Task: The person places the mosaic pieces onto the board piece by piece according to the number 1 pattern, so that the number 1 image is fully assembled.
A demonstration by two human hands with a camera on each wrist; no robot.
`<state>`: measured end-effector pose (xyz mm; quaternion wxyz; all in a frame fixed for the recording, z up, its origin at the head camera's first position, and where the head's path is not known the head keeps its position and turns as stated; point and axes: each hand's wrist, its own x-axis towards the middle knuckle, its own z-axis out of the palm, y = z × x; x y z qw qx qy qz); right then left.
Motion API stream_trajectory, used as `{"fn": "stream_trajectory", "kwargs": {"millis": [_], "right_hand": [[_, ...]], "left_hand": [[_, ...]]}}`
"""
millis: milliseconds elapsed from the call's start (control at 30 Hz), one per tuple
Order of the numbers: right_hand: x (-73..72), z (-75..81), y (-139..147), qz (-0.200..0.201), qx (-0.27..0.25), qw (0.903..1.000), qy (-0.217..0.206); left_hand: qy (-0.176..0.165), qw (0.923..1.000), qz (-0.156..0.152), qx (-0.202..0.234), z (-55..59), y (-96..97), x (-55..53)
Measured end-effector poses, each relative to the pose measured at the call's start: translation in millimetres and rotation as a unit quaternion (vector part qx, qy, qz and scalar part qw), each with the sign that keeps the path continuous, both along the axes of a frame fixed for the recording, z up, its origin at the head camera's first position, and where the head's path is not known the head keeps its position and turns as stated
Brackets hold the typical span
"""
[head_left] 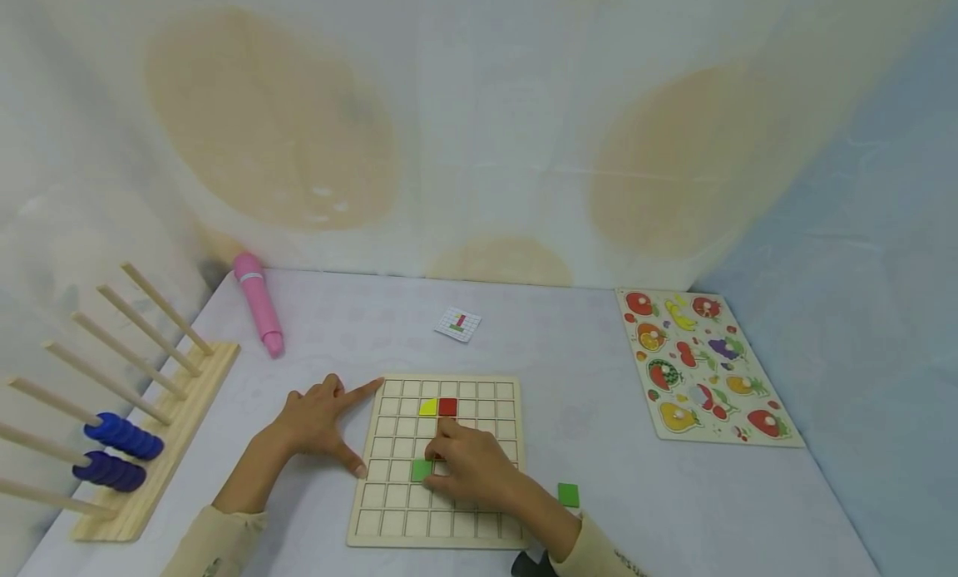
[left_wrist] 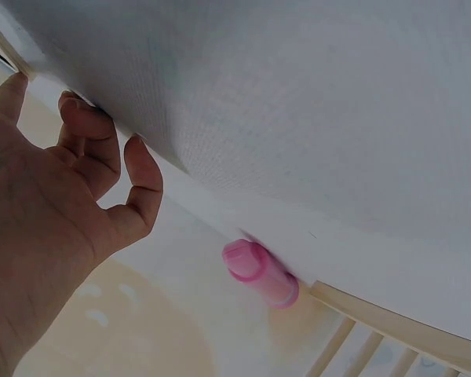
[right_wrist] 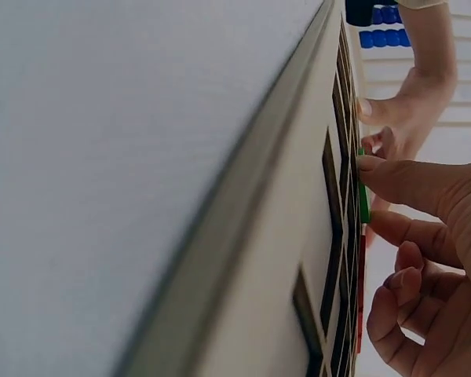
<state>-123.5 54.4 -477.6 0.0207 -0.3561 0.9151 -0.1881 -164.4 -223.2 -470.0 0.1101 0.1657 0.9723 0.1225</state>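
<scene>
A wooden grid board (head_left: 389, 523) lies on the table. My left hand (head_left: 318, 419) is at its left side, thumb and index finger spread and touching the edge, the other fingers bent. Over the board, my right hand (head_left: 479, 465) pinches a green square tile (head_left: 422, 470) between thumb and index finger; in the right wrist view the green tile (right_wrist: 364, 192) shows edge-on at the board's surface. Farther up the grid sit a yellow tile (head_left: 428, 407) with a slanted side and a red tile (head_left: 447, 406). My right hand hides part of the grid.
Another green tile (head_left: 568, 495) lies right of the board. Behind the board is a small pattern card (head_left: 458, 324). A pink microphone-shaped object (head_left: 259, 304) and a wooden peg rack (head_left: 160, 469) with blue beads stand left; a fruit puzzle board (head_left: 707, 365) lies right.
</scene>
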Motion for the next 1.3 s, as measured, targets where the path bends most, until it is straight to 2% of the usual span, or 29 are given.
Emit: {"fn": "stream_trajectory", "kwargs": {"millis": [133, 233, 467, 700, 967, 1300], "right_hand": [[2.5, 2.8, 3, -0.001, -0.006, 0.9999, 0.010], [4.1, 6.2, 12, -0.005, -0.029, 0.9995, 0.011], [6.1, 12.2, 52, -0.037, -0.072, 0.9954, -0.052], [19.7, 12.6, 99, -0.090, -0.105, 0.9869, -0.083], [32.8, 7.8, 140, -0.125, -0.100, 0.9812, -0.108], [45.3, 0.8, 167, -0.159, -0.089, 0.9770, -0.111]], "left_hand": [[-0.003, 1.0000, -0.001, -0.001, -0.1, 0.1, -0.1], [-0.006, 1.0000, -0.001, 0.000, -0.8, -0.2, -0.2], [-0.009, 1.0000, 0.004, 0.000, -0.6, -0.5, 0.4], [-0.006, 1.0000, 0.003, -0.001, -0.7, -0.3, 0.1], [-0.003, 1.0000, 0.001, -0.003, -1.9, 0.2, -0.5], [0.004, 1.0000, -0.007, -0.003, -3.5, -1.8, 0.0]]}}
